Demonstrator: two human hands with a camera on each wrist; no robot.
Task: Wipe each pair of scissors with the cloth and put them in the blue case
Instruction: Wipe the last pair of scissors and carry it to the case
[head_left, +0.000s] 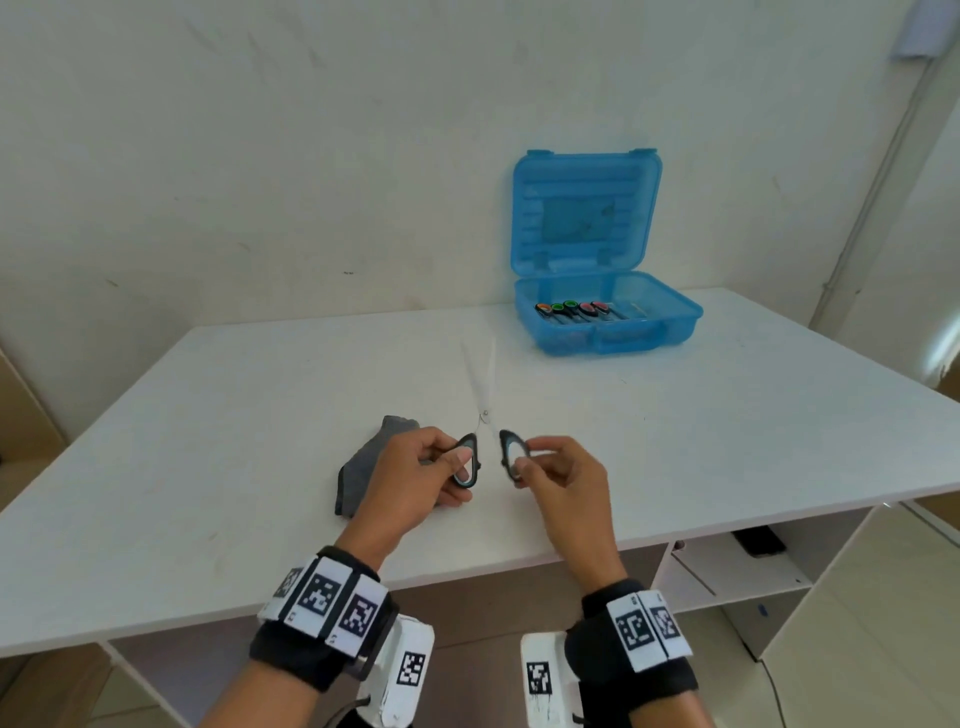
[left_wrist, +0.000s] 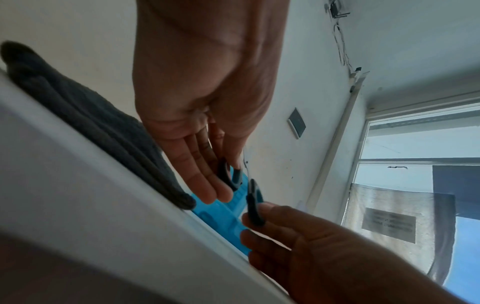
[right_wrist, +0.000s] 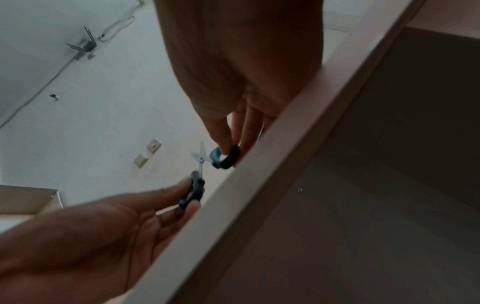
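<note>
I am holding one pair of scissors (head_left: 485, 415) above the white table (head_left: 208, 415), handles toward me and blades pointing to 12 o'clock. My left hand (head_left: 415, 473) is pinching the left handle loop between thumb and fingers; my right hand (head_left: 558, 475) is pinching the right loop likewise. The loops are standing apart and the blades are parting slightly beyond the pivot, so the tool is being held spread.

The grey cloth (head_left: 363, 467) is lying on the table at 9 o'clock from the scissors, partly under my left hand; neither hand is gripping it. The blue case (head_left: 608, 317) is standing open at 1 o'clock, well apart, with several pairs of scissors already lying in its base.

Judgement: this pair is probably awaiting its wipe, though I cannot tell whether it is already cleaned.

Risks I am noting:
- Both grips are fingertip pinches on smooth loops; releasing one hand to fetch the cloth could let the scissors swing or drop.
- Wiping along exposed, spread edges could snag the cloth or cut a finger.
- Carrying the blades spread toward the case could foul the pairs already inside.
</note>
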